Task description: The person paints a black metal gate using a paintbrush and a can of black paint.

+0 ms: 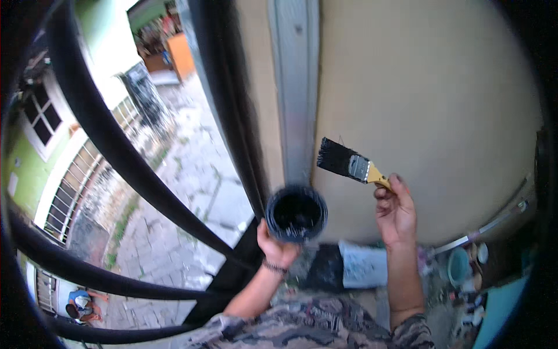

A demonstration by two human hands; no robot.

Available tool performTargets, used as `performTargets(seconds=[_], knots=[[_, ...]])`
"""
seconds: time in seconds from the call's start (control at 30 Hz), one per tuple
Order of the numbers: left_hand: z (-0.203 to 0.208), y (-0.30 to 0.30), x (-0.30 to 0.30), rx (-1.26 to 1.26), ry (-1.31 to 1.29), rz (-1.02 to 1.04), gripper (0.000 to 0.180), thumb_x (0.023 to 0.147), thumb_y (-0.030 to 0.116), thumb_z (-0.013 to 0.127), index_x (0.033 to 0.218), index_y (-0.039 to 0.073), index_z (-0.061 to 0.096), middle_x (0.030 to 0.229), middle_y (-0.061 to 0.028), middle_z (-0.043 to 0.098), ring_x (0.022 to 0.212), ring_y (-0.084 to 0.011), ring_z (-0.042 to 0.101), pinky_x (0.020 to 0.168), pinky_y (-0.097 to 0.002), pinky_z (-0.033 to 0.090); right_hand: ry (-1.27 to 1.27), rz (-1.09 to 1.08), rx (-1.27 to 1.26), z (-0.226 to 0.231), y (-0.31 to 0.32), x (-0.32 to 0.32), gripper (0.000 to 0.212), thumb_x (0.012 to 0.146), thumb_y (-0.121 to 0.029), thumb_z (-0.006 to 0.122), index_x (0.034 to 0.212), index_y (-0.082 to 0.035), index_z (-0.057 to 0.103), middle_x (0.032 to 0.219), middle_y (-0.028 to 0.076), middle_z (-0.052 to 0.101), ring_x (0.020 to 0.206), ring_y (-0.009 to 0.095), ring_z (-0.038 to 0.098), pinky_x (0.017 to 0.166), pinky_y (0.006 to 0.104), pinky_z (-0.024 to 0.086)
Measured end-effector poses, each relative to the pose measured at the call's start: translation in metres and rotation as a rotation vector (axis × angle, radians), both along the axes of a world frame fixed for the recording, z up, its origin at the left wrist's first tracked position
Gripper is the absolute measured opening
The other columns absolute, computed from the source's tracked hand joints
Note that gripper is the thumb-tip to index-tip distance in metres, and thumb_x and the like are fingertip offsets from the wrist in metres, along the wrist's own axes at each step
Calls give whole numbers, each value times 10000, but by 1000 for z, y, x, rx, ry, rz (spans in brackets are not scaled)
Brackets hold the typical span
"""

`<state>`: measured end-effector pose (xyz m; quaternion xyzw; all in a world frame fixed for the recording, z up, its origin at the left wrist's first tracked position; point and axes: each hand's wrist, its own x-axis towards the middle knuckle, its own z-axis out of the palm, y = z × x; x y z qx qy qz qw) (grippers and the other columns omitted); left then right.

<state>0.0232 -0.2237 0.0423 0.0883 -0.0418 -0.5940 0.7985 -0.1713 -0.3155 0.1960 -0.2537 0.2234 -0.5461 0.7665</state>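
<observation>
My left hand [275, 247] is wrapped round the lower side of a dark round pot [321, 216] of black paint [293, 212], whose open top faces me. Held up to the right of the pot is a paintbrush [359, 168] with a yellow handle, a metal band and black-coated bristles. My right hand [397, 212] grips its handle between thumb and fingers. The bristles point left, toward a grey metal post [296, 87], and stand apart from the pot. Whether they touch the wall [430, 87] behind, I cannot tell.
Black metal bars [133, 151] curve across the left side, with a paved yard [174, 192] beyond. A person [84, 305] crouches out there at the lower left. Below my hands lie a pale sheet [363, 264] and a dark mat [325, 267]. A teal bowl [458, 266] stands among clutter at the right.
</observation>
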Motion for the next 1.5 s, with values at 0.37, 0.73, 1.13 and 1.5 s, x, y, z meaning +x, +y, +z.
performTargets(seconds=[0.37,0.73,1.13,1.5], knots=[[-45,67,22,193,1,97,624,844,555,451,1298,146,579,1336,-99,577,1236,-330,522,1026,-542,412,8,-822,-1445,255,-73,158,171,819,-111,749,914,5,667,799,81,690,749,173,687,706,286,552],[-77,81,31,300,-130,184,858,743,737,369,1422,219,453,1469,-141,421,1334,-434,392,1036,-735,269,279,-973,-1319,337,-90,194,171,853,-116,731,951,8,666,877,120,694,776,180,661,719,294,539],[-63,73,35,303,-140,167,873,702,722,457,1418,223,460,1465,-130,431,1328,-422,402,1020,-718,303,219,-1027,-1398,340,-83,190,151,832,-125,724,893,4,674,772,96,691,707,162,669,644,294,538],[-46,75,33,206,-9,163,630,803,549,476,1272,147,600,1318,-114,587,1235,-344,516,1018,-572,406,185,-1168,-1459,306,-106,203,260,834,-255,756,899,-20,667,750,98,707,650,173,708,635,250,561]])
